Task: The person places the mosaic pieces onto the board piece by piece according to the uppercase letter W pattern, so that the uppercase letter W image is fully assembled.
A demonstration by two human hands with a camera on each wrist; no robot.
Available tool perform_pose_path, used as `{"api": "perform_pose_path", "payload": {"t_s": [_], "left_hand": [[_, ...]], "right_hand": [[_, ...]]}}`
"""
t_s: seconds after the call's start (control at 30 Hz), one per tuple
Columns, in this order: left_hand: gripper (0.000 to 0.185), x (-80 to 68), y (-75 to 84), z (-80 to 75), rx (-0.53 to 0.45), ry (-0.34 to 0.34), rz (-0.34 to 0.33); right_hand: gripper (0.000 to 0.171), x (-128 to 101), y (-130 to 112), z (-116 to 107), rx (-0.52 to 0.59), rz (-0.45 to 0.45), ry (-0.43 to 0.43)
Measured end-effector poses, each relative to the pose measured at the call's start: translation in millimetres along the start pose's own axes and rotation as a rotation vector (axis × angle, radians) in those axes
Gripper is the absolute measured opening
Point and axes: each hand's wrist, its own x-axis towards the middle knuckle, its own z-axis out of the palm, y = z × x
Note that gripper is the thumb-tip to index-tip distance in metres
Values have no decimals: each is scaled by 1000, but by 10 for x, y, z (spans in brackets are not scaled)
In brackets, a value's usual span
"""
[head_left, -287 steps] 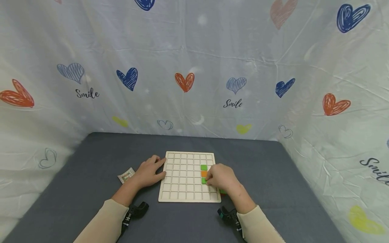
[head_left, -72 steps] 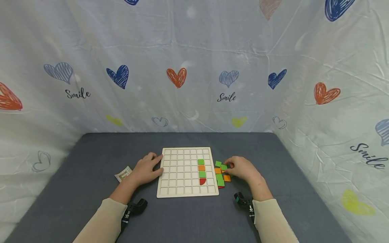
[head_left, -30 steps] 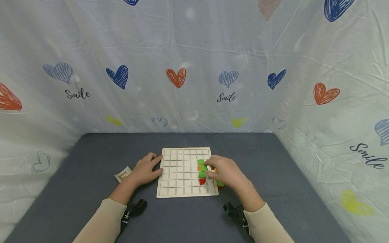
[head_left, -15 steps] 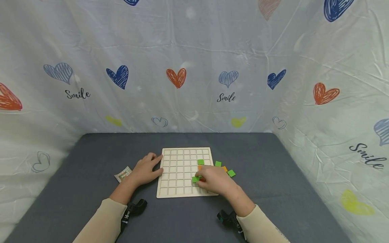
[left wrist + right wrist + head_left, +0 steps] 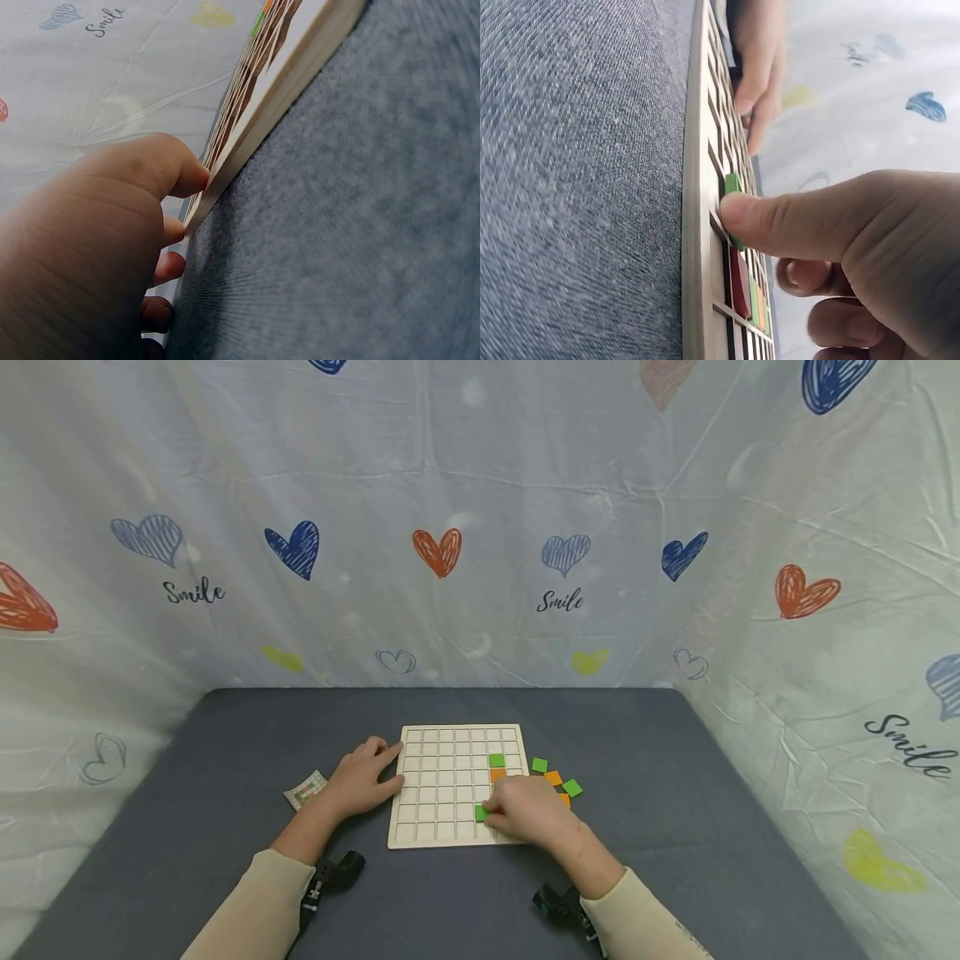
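Note:
A pale grid board (image 5: 437, 795) lies on the dark cloth. My right hand (image 5: 528, 810) reaches over its lower right part and pinches a small green square tile (image 5: 732, 182) at the cells. Beside this tile, the right wrist view shows a red piece (image 5: 739, 285) in the grid, which the hand hides in the head view. Farther up the same column sit an orange tile (image 5: 497, 774) and a green tile (image 5: 497, 760). My left hand (image 5: 360, 781) touches the board's left edge with thumb and index finger extended.
Loose tiles lie right of the board, among them a green one (image 5: 539, 765), an orange one (image 5: 552, 777) and another green one (image 5: 572, 787). A small patterned card (image 5: 306, 788) lies by the left wrist. A white curtain (image 5: 480, 635) with printed hearts hangs behind the table.
The red piece came onto the board between the oldest frames. My right hand then took a green tile from the loose pile, carried it left and lowered it beside the red piece. Left hand stayed.

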Motion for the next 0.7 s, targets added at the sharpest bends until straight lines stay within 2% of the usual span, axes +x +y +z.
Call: {"api": "perform_pose_path", "payload": {"t_s": [0.17, 0.3, 0.53, 0.63, 0.7], "left_hand": [[60, 1, -1, 3, 1, 2, -2], [60, 9, -3, 2, 2, 2, 3], [61, 11, -19, 1, 3, 0, -2], [61, 9, -19, 6, 2, -2, 0], [61, 8, -13, 12, 3, -2, 2]], "right_hand": [[17, 2, -6, 25, 22, 29, 55], [6, -2, -9, 33, 31, 60, 67], [11, 5, 44, -18, 88, 62, -6], [8, -14, 129, -70, 127, 105, -44], [14, -36, 209, -114, 157, 165, -52]]}}
